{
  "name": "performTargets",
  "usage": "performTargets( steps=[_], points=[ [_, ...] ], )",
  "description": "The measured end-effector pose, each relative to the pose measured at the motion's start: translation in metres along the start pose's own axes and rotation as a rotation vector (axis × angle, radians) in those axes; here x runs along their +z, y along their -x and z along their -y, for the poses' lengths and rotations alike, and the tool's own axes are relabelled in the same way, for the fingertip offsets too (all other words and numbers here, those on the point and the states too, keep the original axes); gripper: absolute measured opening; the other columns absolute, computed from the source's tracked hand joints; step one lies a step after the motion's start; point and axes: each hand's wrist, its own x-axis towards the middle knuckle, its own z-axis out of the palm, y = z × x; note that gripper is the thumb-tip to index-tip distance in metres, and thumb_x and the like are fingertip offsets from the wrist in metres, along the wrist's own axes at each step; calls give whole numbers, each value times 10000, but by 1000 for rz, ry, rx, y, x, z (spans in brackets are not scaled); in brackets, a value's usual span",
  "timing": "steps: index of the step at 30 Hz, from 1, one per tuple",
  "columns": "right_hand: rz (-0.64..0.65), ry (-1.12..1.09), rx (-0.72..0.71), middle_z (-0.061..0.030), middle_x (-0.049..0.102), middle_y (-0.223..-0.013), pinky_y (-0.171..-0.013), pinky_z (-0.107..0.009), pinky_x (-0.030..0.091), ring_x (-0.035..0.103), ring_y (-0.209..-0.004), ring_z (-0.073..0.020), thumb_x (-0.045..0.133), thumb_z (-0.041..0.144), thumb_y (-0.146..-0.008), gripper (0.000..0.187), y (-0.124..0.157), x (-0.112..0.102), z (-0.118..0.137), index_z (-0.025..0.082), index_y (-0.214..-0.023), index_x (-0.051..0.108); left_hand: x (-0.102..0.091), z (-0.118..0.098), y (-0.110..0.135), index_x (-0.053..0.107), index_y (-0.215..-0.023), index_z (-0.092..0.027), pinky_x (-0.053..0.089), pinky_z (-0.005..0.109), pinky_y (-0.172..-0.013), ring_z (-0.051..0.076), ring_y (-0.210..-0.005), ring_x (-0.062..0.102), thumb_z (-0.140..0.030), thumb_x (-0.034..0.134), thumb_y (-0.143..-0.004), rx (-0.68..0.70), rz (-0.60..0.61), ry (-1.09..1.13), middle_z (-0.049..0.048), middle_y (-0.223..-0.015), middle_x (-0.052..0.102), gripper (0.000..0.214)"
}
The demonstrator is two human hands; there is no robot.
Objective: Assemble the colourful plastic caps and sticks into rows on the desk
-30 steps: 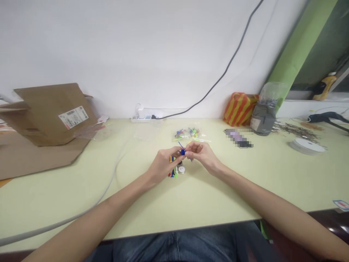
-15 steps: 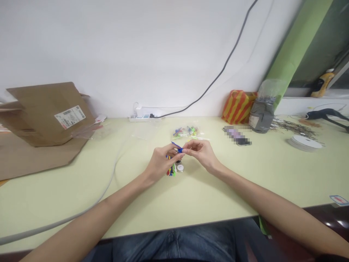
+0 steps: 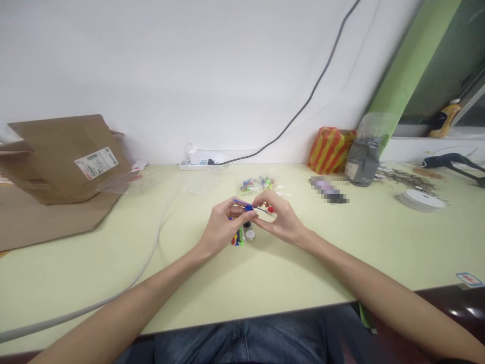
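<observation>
Here, in the view from the head-worn camera, the person's two hands meet just above the worktop (image 3: 94,268), near its middle. The left hand (image 3: 223,225) is curled and closed, gripping a thin blue plastic stick (image 3: 240,201) with a thicker blue part near its middle. The stick lies roughly level and reaches across to the right hand (image 3: 282,218), whose fingers are also closed and pinch near its far end. A small red piece (image 3: 270,209) shows at those fingers.

Directly below the hands lie a small bunch of multicoloured plastic pieces (image 3: 238,236), a small black round object (image 3: 247,224) and a small white disc (image 3: 250,234), all on the worktop. Just beyond the hands is a clear plastic bag of similar coloured pieces (image 3: 257,185).

Farther left stands a brown cardboard carton (image 3: 64,156) bearing a white shipping label (image 3: 96,163). A white power strip (image 3: 193,165) sits against the wall at the back. To the right are an orange-and-yellow striped bag (image 3: 331,150), a grey pouch (image 3: 361,164), a pixelated flat object (image 3: 329,191) and a white roll of tape (image 3: 421,200).
</observation>
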Motion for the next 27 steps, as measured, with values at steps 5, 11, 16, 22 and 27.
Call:
performTargets(
  steps=[5,11,16,22,27],
  points=[
    [-42,52,-30,-49,634,-925,-738,-333,488,591,-866,-184,605,197,-913,143,5,7,-3,224,-1052,581,-1,-4,1,594,-896,-175,557,277,-668,216,-771,744,-386,750,-827,27,18,-60,41,-795,767,271],
    [-65,61,-52,-62,654,-950,-751,-334,509,613,-904,-187,579,185,-944,198,5,7,0,231,-1132,620,-2,-6,-1,561,-894,-173,531,246,-583,208,-714,738,-403,744,-832,-14,0,-30,39,-758,759,300],
    [-82,42,-69,-71,658,-985,-751,-327,526,626,-914,-182,578,153,-927,253,5,5,5,230,-1161,636,1,-10,1,601,-882,-167,572,260,-647,211,-759,749,-391,770,-803,60,-49,-56,33,-775,756,291],
    [-103,15,-91,-53,651,-937,-719,-314,530,613,-832,-161,600,175,-929,220,5,6,2,237,-1126,675,2,-9,2,607,-847,-165,577,262,-626,212,-720,749,-387,787,-783,53,-64,-42,33,-747,753,293],
    [-96,-6,-65,-45,639,-934,-687,-301,528,598,-818,-156,600,162,-922,231,3,6,1,249,-1119,685,0,-10,-1,652,-805,-152,586,264,-605,225,-727,753,-380,826,-737,4,-53,37,57,-762,766,295]
  ],
)
